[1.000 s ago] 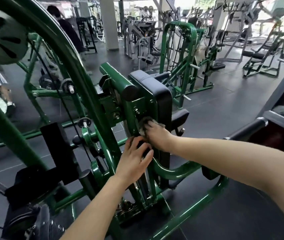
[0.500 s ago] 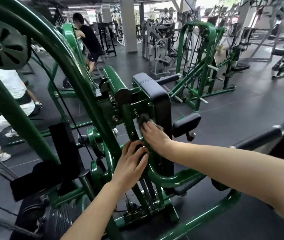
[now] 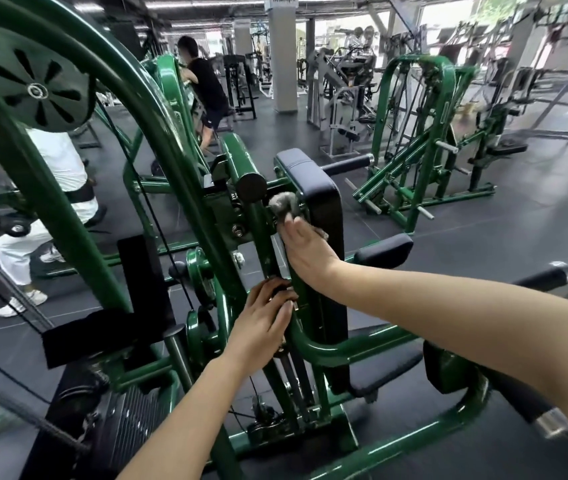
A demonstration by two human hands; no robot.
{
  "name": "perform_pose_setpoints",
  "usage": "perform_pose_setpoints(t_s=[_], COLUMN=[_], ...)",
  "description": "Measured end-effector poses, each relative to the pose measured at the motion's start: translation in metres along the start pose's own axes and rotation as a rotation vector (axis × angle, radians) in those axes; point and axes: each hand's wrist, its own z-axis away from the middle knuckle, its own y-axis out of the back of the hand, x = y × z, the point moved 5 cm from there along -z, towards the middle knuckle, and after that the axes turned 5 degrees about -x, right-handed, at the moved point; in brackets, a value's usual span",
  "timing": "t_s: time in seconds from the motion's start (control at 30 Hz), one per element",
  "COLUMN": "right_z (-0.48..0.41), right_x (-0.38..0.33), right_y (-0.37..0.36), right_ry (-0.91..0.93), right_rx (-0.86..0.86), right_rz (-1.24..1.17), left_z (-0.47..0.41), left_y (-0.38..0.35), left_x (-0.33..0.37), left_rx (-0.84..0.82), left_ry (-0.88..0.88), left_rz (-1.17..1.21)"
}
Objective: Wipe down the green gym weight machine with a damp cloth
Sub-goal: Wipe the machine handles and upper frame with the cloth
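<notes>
The green machine (image 3: 157, 140) filled most of the view, with its big curved bar on the left and its base on the floor. A black pad (image 3: 317, 188) was fixed upright in the middle of it, and a lower pad (image 3: 384, 249) stuck out to the right. A black wheel (image 3: 38, 90) was hung at the top left, with a thin cable (image 3: 150, 209) run down from it.

The right hand (image 3: 305, 249) was laid against the green post just beside the black pad. A small grey cloth (image 3: 284, 204) was pressed onto the post under the fingertips. The fingers looked mostly straight; whether the cloth was also pinched could not be told.

The left hand (image 3: 263, 320) was placed lower on the same post, with the fingers curled round a small dark knob (image 3: 280, 291).

Some things could go wrong from here. The cloth was only held by a little bit, so it could be dropped into the gap behind the post. Fingers could be nipped by the bolts (image 3: 237, 232) and the joints close by. The knob could be turned or pulled by mistake, and the seat part could be let slip. The cable and the wheel could be left dirty, since they were well apart from the cloth.
</notes>
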Motion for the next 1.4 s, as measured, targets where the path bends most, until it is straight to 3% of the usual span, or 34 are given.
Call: perform_pose_setpoints(t_s=[0.13,0.2,0.23,0.3,0.33,0.43,0.47,0.6,0.67,0.83,0.97,1.07,1.4], right_z=[0.013,0.020,0.017,0.015,0.013,0.005,0.003,0.006,0.002,0.010,0.019,0.016,0.012], right_x=[-0.044,-0.054,-0.059,-0.076,-0.076,-0.047,-0.040,-0.042,-0.047,-0.065,-0.068,-0.053,0.069], right_y=[-0.020,-0.030,-0.033,-0.032,-0.027,-0.020,-0.017,-0.027,-0.026,-0.042,-0.031,-0.021,0.057], right_ry=[0.316,0.371,0.399,0.509,0.512,0.191,0.167,0.121,0.190,0.389,0.572,0.511,-0.179], right_rx=[0.031,-0.127,-0.110,-0.034,0.000,-0.120,-0.056,-0.030,0.009,-0.249,-0.223,-0.342,-0.021], right_rz=[0.176,-0.135,-0.201,0.135,0.188,-0.252,-0.283,-0.127,-0.089,-0.065,0.087,-0.232,-1.295], left_z=[-0.002,-0.003,-0.003,-0.004,-0.004,-0.003,-0.002,0.001,0.003,0.014,0.039,0.061,0.072], left_y=[-0.001,-0.004,-0.004,-0.005,-0.004,-0.003,-0.004,-0.009,-0.009,-0.008,-0.006,-0.005,0.021], left_x=[-0.004,-0.007,-0.007,-0.009,-0.009,-0.006,-0.005,-0.003,-0.001,-0.002,-0.027,-0.045,-0.045], left_rx=[-0.023,-0.029,-0.034,-0.044,-0.046,-0.022,-0.005,0.036,0.054,0.170,0.202,0.149,0.259], left_ry=[-0.001,0.008,0.012,0.026,0.031,0.027,0.031,0.032,0.039,0.076,0.161,0.233,0.353], left_rz=[-0.026,-0.009,0.000,0.021,0.029,0.043,0.054,0.052,0.040,0.105,0.107,0.148,0.328])
